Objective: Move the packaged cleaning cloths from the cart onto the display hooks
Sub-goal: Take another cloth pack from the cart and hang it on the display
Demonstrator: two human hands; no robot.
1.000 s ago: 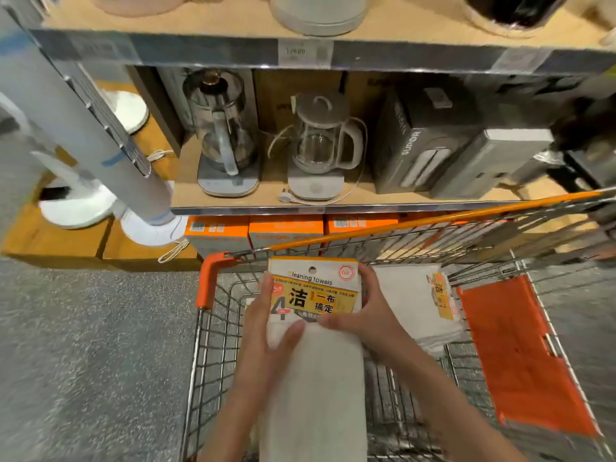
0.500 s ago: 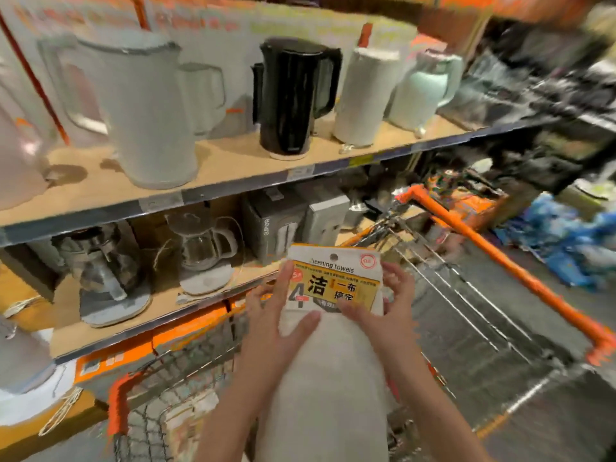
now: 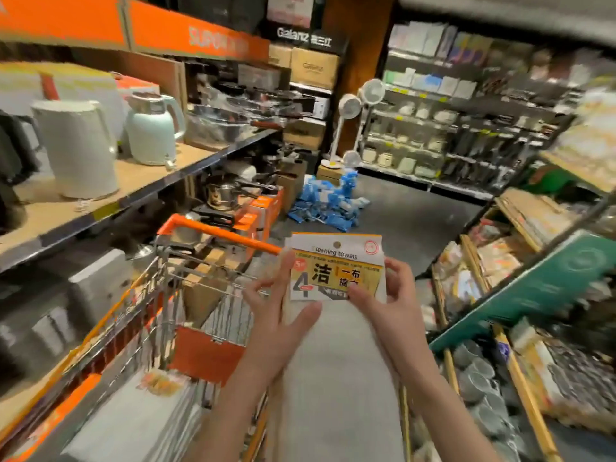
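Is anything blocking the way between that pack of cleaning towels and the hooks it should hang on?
I cannot tell: no display hooks show in this view. Both the left hand and right hand hold the pack of cleaning towels up, beside the cart, with open aisle floor ahead.

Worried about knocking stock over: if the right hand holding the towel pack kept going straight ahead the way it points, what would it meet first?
Probably nothing close. The right hand, gripping the cleaning towel pack, points up the aisle over bare floor; the blue packages lie slightly left. Depth is unclear.

Open aisle floor [image 3: 416, 215] ahead between cart [image 3: 140, 315], blue packs [image 3: 328, 203] and right-hand shelving [image 3: 540, 295].
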